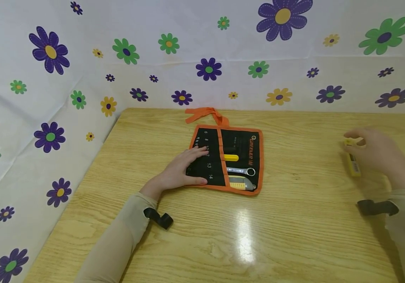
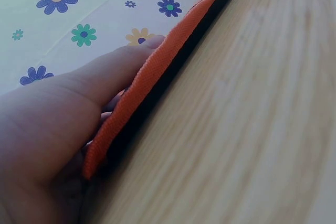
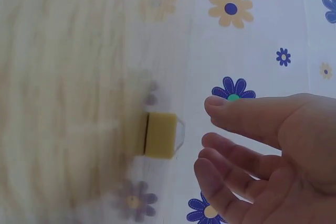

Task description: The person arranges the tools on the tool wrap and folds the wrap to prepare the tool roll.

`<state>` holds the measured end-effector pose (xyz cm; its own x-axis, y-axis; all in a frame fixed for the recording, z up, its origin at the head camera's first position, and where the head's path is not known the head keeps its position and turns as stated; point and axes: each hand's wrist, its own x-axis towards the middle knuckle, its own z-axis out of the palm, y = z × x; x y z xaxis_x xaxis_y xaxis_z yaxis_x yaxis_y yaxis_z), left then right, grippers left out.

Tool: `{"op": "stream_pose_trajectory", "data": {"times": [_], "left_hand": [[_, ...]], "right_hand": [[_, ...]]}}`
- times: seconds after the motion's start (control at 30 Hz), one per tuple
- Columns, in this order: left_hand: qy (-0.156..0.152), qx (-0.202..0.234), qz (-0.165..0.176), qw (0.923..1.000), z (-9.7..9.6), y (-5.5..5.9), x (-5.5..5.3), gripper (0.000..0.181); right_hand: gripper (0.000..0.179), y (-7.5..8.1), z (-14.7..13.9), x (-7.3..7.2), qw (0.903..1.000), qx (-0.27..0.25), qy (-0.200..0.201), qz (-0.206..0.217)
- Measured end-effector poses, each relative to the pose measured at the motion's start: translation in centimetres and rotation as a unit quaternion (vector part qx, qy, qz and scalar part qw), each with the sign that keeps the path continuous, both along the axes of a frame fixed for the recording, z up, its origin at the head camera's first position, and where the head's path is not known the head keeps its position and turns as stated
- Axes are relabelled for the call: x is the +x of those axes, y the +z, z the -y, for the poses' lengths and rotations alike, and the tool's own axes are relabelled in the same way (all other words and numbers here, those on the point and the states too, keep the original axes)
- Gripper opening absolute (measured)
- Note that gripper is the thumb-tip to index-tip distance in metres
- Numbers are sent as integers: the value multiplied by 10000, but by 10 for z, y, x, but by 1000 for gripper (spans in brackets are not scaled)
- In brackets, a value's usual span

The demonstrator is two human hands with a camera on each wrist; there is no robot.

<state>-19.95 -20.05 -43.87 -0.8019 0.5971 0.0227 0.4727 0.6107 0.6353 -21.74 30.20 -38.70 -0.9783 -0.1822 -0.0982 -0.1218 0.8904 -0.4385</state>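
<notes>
A black tool pouch (image 1: 238, 139) with orange edging lies spread on the table. In its pocket sit a yellow-handled tool (image 1: 231, 157), a ring-ended wrench (image 1: 239, 171) and a yellow and grey utility knife (image 1: 241, 183). My left hand (image 1: 179, 169) rests on the pouch's left part, fingers extended over the printed numbers. In the left wrist view, the thumb (image 2: 118, 69) lies along the orange edge. Over at the right, my blurred right hand (image 1: 379, 153) is beside a small yellow case (image 1: 354, 163). The right wrist view shows a gap between fingers and case.
An orange tie strap (image 1: 207, 114) trails from the pouch's far edge towards the wall. Flower-printed white cloth (image 1: 185, 43) stands behind and to the left of the wooden table (image 1: 294, 232). Black straps (image 1: 158, 218) hang at both cuffs.
</notes>
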Motion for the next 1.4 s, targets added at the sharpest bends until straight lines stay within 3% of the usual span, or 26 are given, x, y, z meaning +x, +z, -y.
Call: {"op": "stream_pose_trajectory", "data": {"times": [0.37,0.7,0.97,1.4], "left_hand": [[43,11,41,10000,0,1,2,82],[49,13,54,10000,0,0,2,82],[69,23,51,10000,-1,2,3,82],[66,22,80,9999,-1,2,2,82]], "right_hand": [[63,-6,-9,-2,9988,309,218,306],[47,-6,-6,1,9987,293,335,236],[50,-3,0,1,9990,-76,350,252],[57,20,28,11,9964,-829,-121,-89]]}}
